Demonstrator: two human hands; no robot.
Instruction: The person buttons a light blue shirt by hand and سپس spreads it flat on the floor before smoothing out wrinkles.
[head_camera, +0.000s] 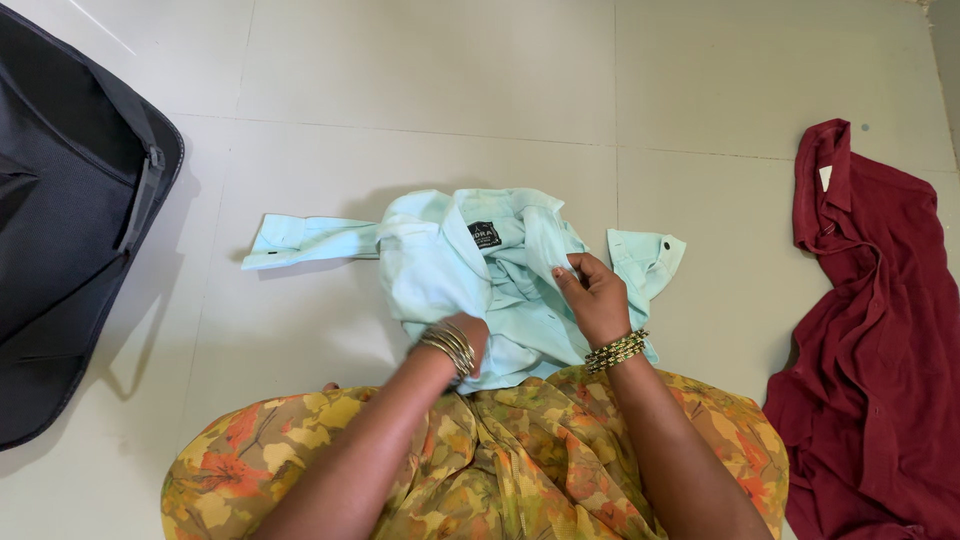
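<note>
A pale mint-green collared shirt lies crumpled on the tiled floor in front of me, one sleeve stretched out to the left and a cuff sticking out at the right. My left hand, with gold bangles at the wrist, is tucked into the lower front of the shirt and mostly hidden by the cloth. My right hand, with a beaded bracelet, pinches the shirt's front fabric near the button strip.
A dark red garment lies spread on the floor at the right. A black fabric bag or suitcase sits at the left edge. My lap is covered by yellow floral cloth. Light grey floor tiles surround everything.
</note>
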